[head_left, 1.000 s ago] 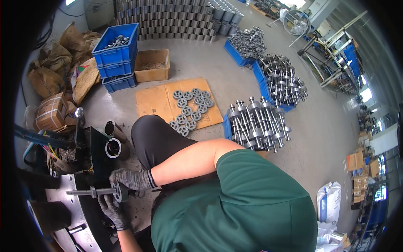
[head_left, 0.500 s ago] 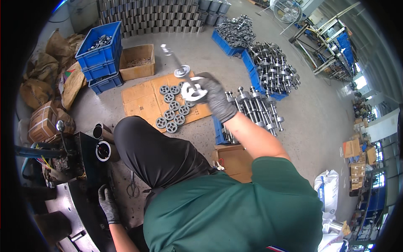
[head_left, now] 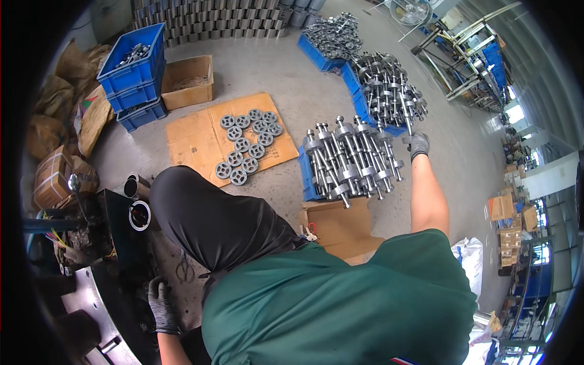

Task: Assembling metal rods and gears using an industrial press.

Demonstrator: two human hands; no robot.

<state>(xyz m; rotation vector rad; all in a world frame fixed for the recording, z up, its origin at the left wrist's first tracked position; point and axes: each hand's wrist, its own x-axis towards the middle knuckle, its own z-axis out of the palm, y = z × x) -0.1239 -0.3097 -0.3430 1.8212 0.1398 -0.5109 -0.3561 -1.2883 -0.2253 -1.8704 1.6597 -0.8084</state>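
While flanged shafts (head_left: 348, 172) already lay heaped in the nearest blue crate (head_left: 308, 182), loose spoked wheels (head_left: 241, 145) remained on the cardboard sheet (head_left: 194, 137), rightward; my left hand (head_left: 162, 304) rested empty, fingers unclenched. Whether my right hand (head_left: 418, 145) gripped anything, I couldn't tell.

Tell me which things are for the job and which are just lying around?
Seem part of the job:
- metal rods with discs heaped over blue bins, with the right hand at the nearby pile
- spoked wheels on cardboard
- dark machine by the left hand

Probably just lying about:
- brown sacks
- scissors
- fan
- white bag
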